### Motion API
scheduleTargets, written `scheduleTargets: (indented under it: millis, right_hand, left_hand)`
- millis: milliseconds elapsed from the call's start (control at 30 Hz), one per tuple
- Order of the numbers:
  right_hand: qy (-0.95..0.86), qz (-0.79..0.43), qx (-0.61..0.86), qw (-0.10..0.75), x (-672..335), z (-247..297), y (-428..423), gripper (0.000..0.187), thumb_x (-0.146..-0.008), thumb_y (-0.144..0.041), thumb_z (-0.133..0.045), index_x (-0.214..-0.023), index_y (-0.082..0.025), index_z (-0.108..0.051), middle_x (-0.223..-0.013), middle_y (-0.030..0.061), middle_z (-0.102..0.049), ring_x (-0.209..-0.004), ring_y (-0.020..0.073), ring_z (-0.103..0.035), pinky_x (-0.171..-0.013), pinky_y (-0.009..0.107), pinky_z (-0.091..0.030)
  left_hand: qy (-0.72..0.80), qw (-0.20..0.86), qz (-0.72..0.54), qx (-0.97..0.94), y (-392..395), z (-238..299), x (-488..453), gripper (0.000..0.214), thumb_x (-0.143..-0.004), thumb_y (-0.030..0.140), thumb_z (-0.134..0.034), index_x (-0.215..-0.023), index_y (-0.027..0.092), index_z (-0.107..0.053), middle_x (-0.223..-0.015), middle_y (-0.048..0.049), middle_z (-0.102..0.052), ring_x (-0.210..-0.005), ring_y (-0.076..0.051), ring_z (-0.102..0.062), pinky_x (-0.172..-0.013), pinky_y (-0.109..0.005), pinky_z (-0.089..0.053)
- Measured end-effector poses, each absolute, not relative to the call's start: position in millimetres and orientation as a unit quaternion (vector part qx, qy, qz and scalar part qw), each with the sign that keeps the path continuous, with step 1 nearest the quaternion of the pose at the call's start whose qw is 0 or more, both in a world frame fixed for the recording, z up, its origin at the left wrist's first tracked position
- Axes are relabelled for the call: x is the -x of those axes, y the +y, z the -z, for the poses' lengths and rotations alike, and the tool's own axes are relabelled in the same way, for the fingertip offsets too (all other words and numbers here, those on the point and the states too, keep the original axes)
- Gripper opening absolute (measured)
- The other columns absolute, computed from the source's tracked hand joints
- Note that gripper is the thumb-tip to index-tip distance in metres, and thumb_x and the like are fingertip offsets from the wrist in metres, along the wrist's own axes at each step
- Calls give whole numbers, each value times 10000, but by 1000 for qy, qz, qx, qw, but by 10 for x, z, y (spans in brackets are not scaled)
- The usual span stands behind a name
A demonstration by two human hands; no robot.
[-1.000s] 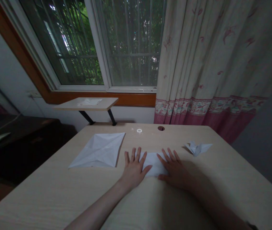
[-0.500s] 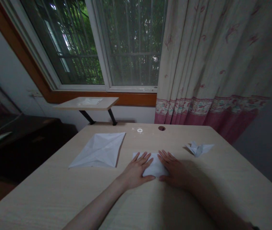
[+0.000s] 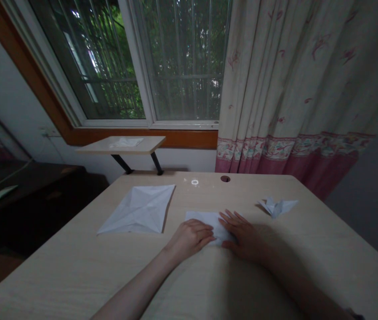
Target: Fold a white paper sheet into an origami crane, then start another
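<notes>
While my head cam looks down, the folded white paper (image 3: 202, 220) lies on the surface (image 3: 75, 275) btw my hands: L hand (image 3: 189, 238) on its near edge, R hand (image 3: 244, 235) on its right side, both grips released. Creased sheet (image 3: 138, 211) lies left, paper crane (image 3: 277, 206) right.

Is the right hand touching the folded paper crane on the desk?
Apart. The head view shows the right hand pressing on the white paper sheet, with bare desk plainly between its fingertips and the folded paper crane.
</notes>
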State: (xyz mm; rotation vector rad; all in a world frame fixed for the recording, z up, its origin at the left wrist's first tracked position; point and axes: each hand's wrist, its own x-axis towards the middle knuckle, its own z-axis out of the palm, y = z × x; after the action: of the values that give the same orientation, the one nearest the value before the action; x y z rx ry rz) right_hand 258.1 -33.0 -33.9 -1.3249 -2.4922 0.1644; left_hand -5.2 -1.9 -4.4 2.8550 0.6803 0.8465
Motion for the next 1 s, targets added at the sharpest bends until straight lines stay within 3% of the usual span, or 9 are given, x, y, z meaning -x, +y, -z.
scheduleTargets:
  millis: [267,533,733,1000]
  right_hand:
    - [-870,21,427,243,-2532,308,-394,343,-988,-330,-525,-1286,-272,-686,-1264,58,-730,-1231,265,-633,-1127,546,-432]
    - [-854,107,399,318,-2500,142,-439,352,-930,-89,-455,-1167,-209,-687,-1040,58,-769,-971,207,-693,-1033,461,-501]
    - [-831,142,409,349,-2475,59,-471,325,-950,-119,-429,-1135,-266,-652,-975,35,-736,-947,209,-669,-1070,485,-468]
    - [-799,207,378,419,-2438,-102,-578,295,-905,-81,-520,-1116,-242,-649,-896,35,-715,-887,216,-640,-995,441,-490]
  left_hand:
    - [241,33,-272,-931,-52,4,62,255,-1021,252,-491,-1058,216,-741,-1034,-22,-797,-891,-179,-758,-834,-310,-594]
    - [248,-65,-359,-897,-64,-92,78,241,-939,159,-543,-1110,205,-705,-1106,-43,-771,-998,-211,-686,-946,-389,-504]
    - [299,-145,-398,-855,-80,-158,120,279,-948,180,-553,-1180,225,-701,-950,-40,-764,-869,-219,-628,-885,-398,-451]
    - [275,-141,-472,-826,-151,-178,118,353,-925,133,-520,-1234,217,-670,-937,-36,-769,-831,-197,-632,-840,-372,-422]
